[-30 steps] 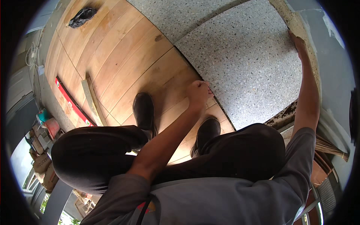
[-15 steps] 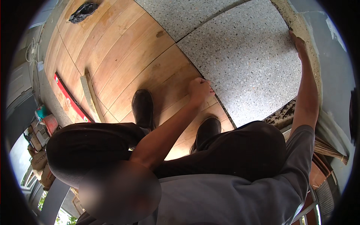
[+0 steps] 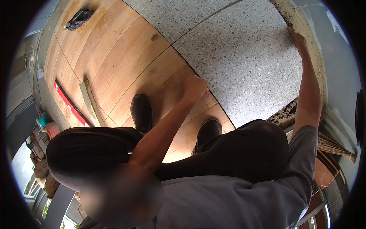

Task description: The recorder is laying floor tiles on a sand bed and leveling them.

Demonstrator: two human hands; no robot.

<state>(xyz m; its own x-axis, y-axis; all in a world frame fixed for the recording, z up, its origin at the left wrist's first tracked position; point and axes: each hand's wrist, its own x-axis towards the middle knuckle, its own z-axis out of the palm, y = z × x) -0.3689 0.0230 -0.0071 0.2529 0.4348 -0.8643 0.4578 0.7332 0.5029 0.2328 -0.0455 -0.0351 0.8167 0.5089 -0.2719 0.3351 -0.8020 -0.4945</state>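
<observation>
My left hand (image 3: 195, 87) is closed at the left edge of a grey speckled slab (image 3: 244, 65), beside the seam with the wood-look floor (image 3: 126, 65). What its curled fingertips hold is hidden. My right hand (image 3: 299, 41) grips the slab's far right edge, next to a strip of rough, dirty screed (image 3: 312, 57). Another speckled slab (image 3: 167, 15) lies beyond the first. My dark shoes rest on the wood-look floor between the hands and my legs.
At left lie a red level (image 3: 70, 102), a wooden batten (image 3: 90, 103) and a crumpled black bag (image 3: 79, 19). Clutter with buckets (image 3: 51, 129) and sacks lines the left side. A straw broom (image 3: 331, 147) and stacked reddish boards (image 3: 324, 171) stand near the grey right wall (image 3: 339, 76).
The dark gap between the held slab and the one beyond has narrowed to a thin line. Both hands appear slightly farther left in the view, still at the slab's edges.
</observation>
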